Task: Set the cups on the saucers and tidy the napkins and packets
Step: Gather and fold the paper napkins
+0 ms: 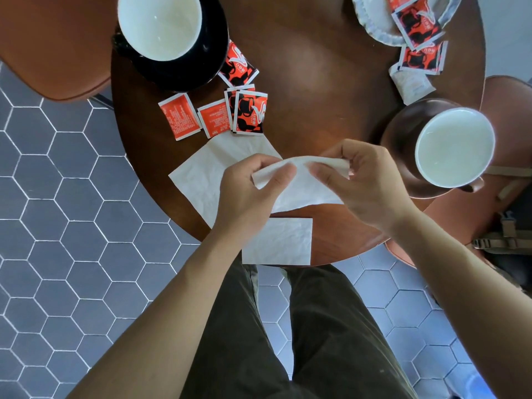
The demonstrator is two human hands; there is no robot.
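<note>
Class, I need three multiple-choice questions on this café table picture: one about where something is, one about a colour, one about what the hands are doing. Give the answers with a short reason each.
1. Where does the folded napkin lie?
A. under the black saucer
B. at the table's near edge
C. on the floor

2. What colour is the saucer under the far-left cup?
A. black
B. white
C. red

3. What are both hands doing?
A. resting flat on the table
B. lifting a cup
C. pinching one napkin

Answers: B, it lies at the rim of the table nearest the person; A, a black rim shows round the cup; C, left hand and right hand pinch the raised napkin.
</note>
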